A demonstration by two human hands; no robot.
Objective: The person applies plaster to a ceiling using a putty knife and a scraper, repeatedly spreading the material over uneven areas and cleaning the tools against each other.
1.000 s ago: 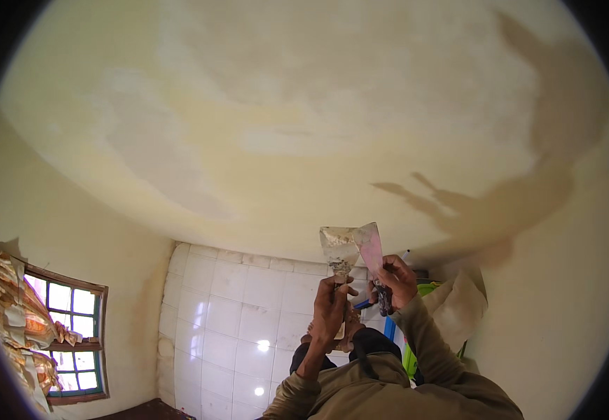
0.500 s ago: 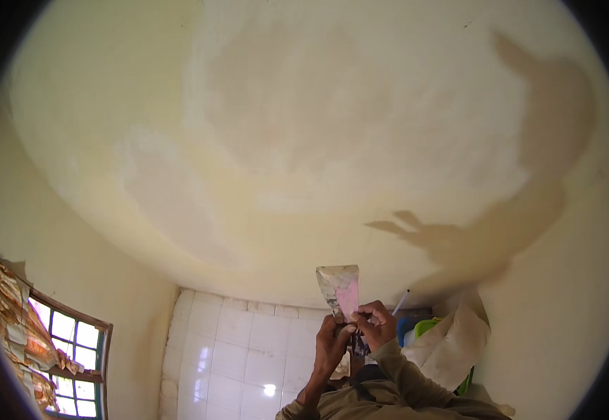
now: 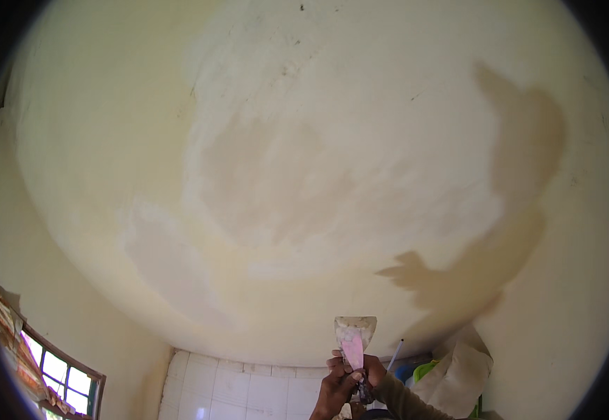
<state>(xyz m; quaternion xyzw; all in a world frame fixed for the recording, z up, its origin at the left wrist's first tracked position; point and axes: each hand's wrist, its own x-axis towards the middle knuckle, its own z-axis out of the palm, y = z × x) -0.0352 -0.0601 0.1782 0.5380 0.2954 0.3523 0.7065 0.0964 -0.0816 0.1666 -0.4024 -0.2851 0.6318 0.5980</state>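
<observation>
At the bottom centre my left hand (image 3: 334,392) and my right hand (image 3: 374,371) are close together, closed round two putty knives stacked one over the other. The wide putty knife (image 3: 357,323) has a blade smeared with pale filler. A narrower pink-bladed knife (image 3: 352,348) lies over it, its dark handle down between my fingers. Some of my right fingers are hidden behind the blades. Beyond my hands rises a cream wall (image 3: 388,84) with pale grey-beige patches, whitish smears and my shadow on its right part.
A window (image 3: 66,381) with a bunched orange curtain (image 3: 10,343) is at lower left. A white tiled floor (image 3: 227,392) runs below the wall. At lower right stand green items (image 3: 423,369), a pale beige sack or sheet (image 3: 451,378) and a thin white rod (image 3: 395,353).
The view has tilted up the wall, so hands and floor sit lower in the frame. The two knives, side by side a second ago, now overlap in my hands, which have come together.
</observation>
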